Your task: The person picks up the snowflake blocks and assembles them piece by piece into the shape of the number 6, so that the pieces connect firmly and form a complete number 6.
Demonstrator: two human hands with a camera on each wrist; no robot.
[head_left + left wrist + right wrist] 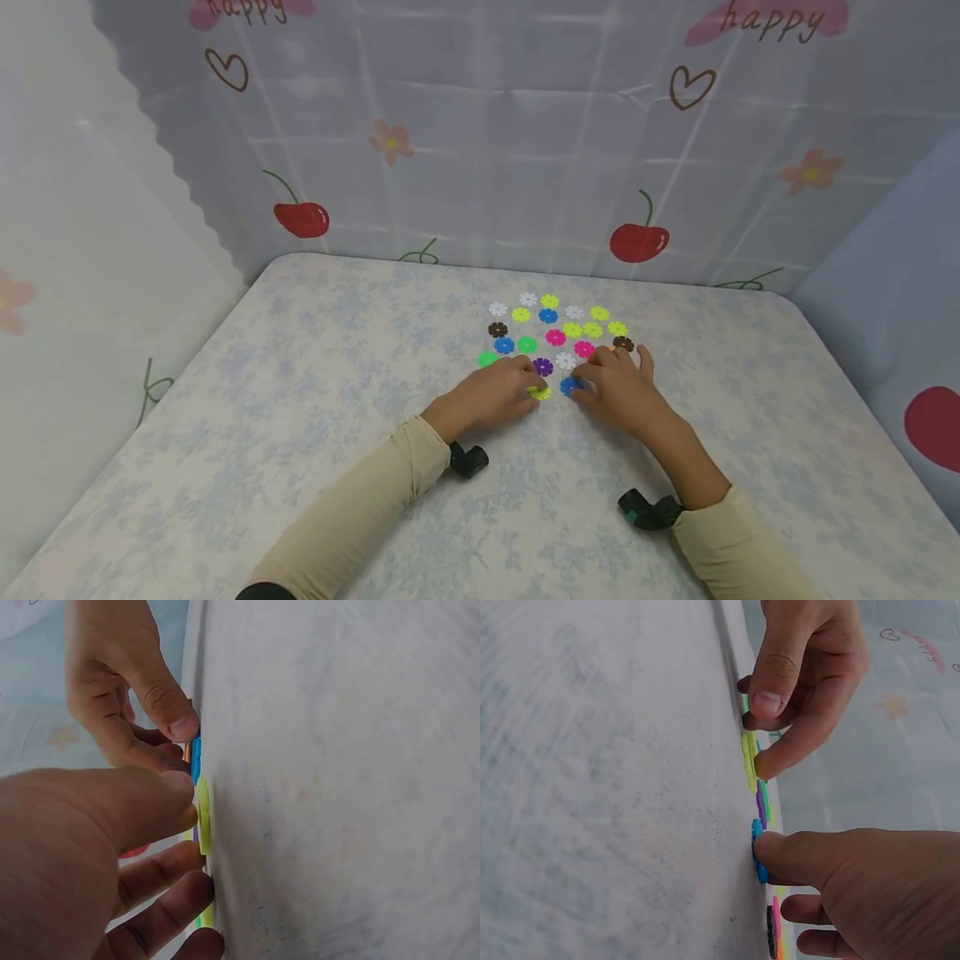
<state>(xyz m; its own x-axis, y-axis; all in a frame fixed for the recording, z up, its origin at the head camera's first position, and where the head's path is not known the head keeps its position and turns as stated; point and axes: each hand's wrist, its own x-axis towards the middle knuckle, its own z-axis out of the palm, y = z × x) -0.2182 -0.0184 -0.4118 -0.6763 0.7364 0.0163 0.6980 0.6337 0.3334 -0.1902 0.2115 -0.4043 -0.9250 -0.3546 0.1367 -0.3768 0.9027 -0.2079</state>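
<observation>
My left hand (497,392) touches a yellow notched plastic disc (540,392) on the table with a fingertip. In the right wrist view, the left thumb (769,701) stands apart from that disc. My right hand (624,392) holds the near blue notched disc (568,387) by its edge, thumb against it; the right wrist view shows the thumb on this blue disc (758,859). The disc stays low at the tabletop. Just behind the hands lie a purple disc (543,367) and a white disc (566,361). A brown disc (623,343) lies beyond the right fingers.
Several more flower-shaped discs in green (527,344), pink (555,337) and other colours lie flat in a loose cluster behind the hands. The pale patterned table (300,375) meets a printed curtain (480,167) at its back edge. Black wrist devices (648,510) sit under both wrists.
</observation>
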